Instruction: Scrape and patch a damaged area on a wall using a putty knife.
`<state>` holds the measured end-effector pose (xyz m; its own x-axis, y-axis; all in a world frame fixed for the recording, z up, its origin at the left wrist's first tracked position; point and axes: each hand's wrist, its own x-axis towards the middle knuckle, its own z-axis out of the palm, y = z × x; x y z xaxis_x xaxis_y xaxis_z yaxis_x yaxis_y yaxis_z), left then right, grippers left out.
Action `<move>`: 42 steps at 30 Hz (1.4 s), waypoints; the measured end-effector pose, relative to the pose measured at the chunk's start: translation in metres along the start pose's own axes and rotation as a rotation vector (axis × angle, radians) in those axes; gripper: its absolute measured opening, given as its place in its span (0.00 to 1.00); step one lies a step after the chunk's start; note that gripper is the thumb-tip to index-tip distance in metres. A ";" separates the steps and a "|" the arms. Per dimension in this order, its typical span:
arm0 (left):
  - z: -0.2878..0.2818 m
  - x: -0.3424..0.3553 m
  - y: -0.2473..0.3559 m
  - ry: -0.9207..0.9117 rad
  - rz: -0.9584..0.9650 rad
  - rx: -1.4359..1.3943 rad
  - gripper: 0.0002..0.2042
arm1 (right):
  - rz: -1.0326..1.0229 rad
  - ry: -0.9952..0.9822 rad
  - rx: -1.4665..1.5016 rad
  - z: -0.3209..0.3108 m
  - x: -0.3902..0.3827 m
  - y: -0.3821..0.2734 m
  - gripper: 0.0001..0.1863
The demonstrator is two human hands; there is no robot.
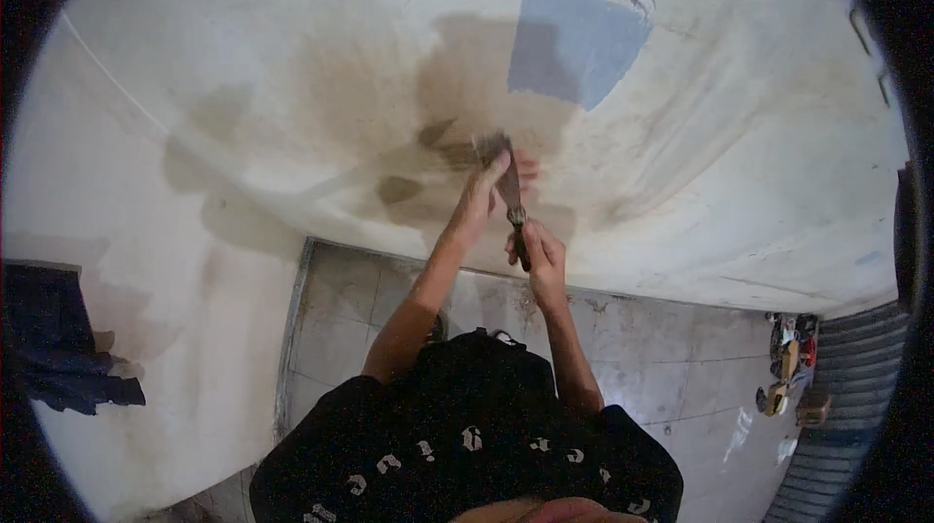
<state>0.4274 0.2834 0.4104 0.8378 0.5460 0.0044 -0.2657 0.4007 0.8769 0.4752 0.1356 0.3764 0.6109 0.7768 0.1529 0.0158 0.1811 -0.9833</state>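
Pale, stained wall (pixel 739 134); scraper-like tool (pixel 511 184) before it, contact unclear. Right hand (pixel 548 255) wrapped round its handle (pixel 522 251), left hand (pixel 479 202) pinching its blade (pixel 509 173). Apparently steadying the blade; next move calls for firm control.

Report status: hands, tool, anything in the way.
Right hand gripping scraper by handle. Left hand on blade, fingers behind it. Shadows across wall; no obstruction visible.

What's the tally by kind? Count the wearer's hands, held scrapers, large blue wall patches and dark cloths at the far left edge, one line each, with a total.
Hands (left hand, right hand): 2
Held scraper: 1
Large blue wall patch: 1
Dark cloth, far left: 1
Total: 5
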 end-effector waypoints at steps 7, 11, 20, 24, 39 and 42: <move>0.004 0.026 0.060 0.026 0.134 -0.071 0.21 | -0.030 0.045 0.186 0.054 0.012 -0.038 0.22; 0.015 0.031 0.053 0.050 0.144 -0.161 0.18 | -0.083 0.175 0.027 0.060 0.012 -0.039 0.21; 0.024 0.039 0.054 0.127 0.223 -0.209 0.17 | -0.200 0.252 -0.155 0.062 0.021 -0.043 0.20; 0.025 0.035 0.058 0.169 0.178 -0.187 0.17 | -0.176 0.286 -0.136 0.068 0.022 -0.036 0.20; 0.030 0.037 0.071 0.157 0.215 -0.201 0.17 | -0.134 0.280 -0.121 0.069 0.026 -0.056 0.19; 0.028 0.037 0.063 0.134 0.203 -0.196 0.17 | -0.082 0.278 -0.100 0.066 0.022 -0.050 0.19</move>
<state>0.4547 0.3078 0.4797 0.6916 0.7160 0.0948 -0.5187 0.4010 0.7551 0.4356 0.1834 0.4352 0.7973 0.5648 0.2129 0.1431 0.1657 -0.9757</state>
